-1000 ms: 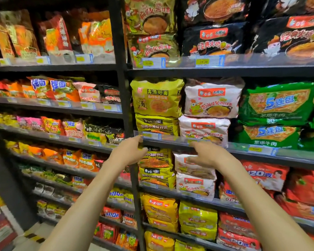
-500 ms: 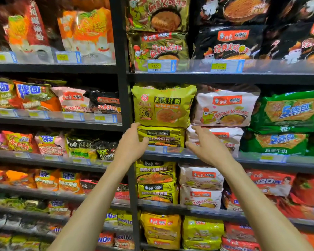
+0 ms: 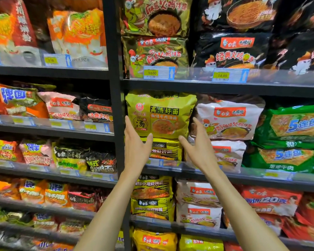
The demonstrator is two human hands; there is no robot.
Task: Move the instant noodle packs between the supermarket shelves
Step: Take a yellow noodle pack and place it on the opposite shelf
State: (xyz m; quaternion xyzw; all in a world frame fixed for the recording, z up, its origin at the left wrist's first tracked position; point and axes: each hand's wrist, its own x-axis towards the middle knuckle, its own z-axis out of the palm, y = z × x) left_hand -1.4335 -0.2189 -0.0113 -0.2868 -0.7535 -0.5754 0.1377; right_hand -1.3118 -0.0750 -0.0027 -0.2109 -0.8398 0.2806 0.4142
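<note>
A large yellow-green instant noodle pack (image 3: 161, 115) lies on top of a darker yellow pack (image 3: 166, 149) on the middle shelf (image 3: 225, 88) of the right bay. My left hand (image 3: 135, 147) is open at the pack's lower left corner, fingers up along its left edge. My right hand (image 3: 198, 145) is open at its lower right corner, in front of the white pack (image 3: 230, 120) beside it. Neither hand has closed on the pack.
A black upright post (image 3: 114, 105) divides the two shelf bays. Green five-packs (image 3: 294, 127) sit to the right, black and gold packs (image 3: 156, 49) on the shelf above, more yellow packs (image 3: 152, 196) below. Price-tag rails (image 3: 228, 75) front each shelf.
Both hands have risen from the shelf below up to the sides of the yellow-green pack, and the view has moved closer and tilted upward.
</note>
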